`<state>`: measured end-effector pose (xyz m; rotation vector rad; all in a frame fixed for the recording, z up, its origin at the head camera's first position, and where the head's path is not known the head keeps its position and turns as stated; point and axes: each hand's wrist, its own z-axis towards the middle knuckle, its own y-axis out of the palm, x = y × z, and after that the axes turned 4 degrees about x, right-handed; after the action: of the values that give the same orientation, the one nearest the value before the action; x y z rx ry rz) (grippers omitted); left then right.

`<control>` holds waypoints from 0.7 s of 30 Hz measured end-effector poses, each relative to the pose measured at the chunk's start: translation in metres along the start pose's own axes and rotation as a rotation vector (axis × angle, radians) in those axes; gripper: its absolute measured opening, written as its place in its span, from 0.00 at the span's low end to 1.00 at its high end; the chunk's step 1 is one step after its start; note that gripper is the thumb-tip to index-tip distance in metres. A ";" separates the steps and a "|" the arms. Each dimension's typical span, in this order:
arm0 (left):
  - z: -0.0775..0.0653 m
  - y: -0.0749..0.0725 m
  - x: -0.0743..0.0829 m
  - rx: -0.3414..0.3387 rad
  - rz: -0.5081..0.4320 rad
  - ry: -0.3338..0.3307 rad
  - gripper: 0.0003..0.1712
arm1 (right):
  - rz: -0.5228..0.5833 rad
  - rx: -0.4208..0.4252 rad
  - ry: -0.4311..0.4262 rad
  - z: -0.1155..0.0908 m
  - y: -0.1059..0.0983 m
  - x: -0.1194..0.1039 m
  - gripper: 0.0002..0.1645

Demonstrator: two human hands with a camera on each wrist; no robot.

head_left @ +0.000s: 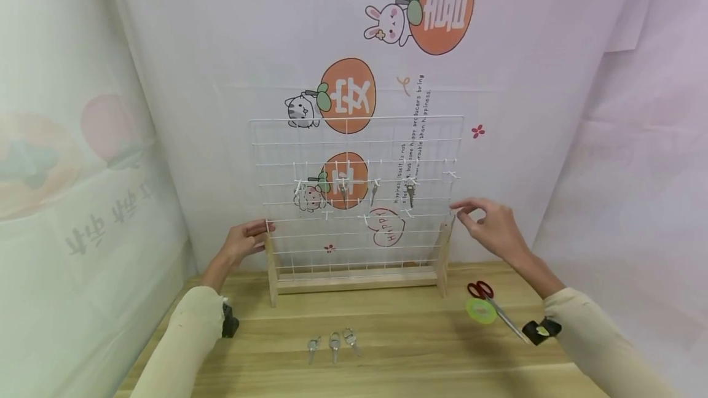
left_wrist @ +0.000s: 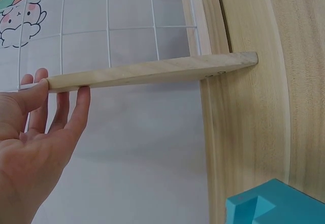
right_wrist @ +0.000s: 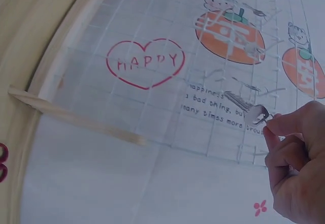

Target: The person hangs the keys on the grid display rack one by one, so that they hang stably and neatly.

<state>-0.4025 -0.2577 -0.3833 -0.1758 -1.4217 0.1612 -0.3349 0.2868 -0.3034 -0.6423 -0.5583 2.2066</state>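
Observation:
A white wire grid rack (head_left: 354, 235) stands upright in a wooden stand (head_left: 356, 284). My left hand (head_left: 247, 241) grips the top of the stand's left wooden post (left_wrist: 137, 74), thumb on one side and fingers on the other. At the rack's right edge, my right hand (head_left: 492, 226) pinches a silver key (right_wrist: 249, 107) by its ring end, between thumb and index finger. The key appears blurred in the head view. Three keys hang on white hooks in the grid, among them a left key (head_left: 343, 192), a middle key (head_left: 374, 192) and a right key (head_left: 410, 194).
On the wooden table (head_left: 409, 336) lie three keys with rings (head_left: 334, 346) in front of the rack. Red-handled scissors (head_left: 500, 312) and a yellow-green round item (head_left: 480, 311) lie at the right. A teal block-like object (left_wrist: 279, 206) shows in the left wrist view. Printed white cloth hangs behind.

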 end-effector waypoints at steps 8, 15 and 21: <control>-0.003 0.002 0.001 0.013 0.003 -0.008 0.26 | 0.018 0.102 0.012 0.029 -0.009 0.007 0.10; -0.002 0.002 0.000 0.011 0.007 -0.004 0.26 | 0.002 0.109 0.060 0.045 -0.010 0.013 0.11; -0.001 0.002 0.000 -0.001 0.001 -0.002 0.27 | -0.001 0.090 0.093 0.051 -0.009 0.017 0.12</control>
<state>-0.4010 -0.2560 -0.3838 -0.1772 -1.4241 0.1621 -0.3704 0.2956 -0.2630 -0.6924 -0.4093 2.1751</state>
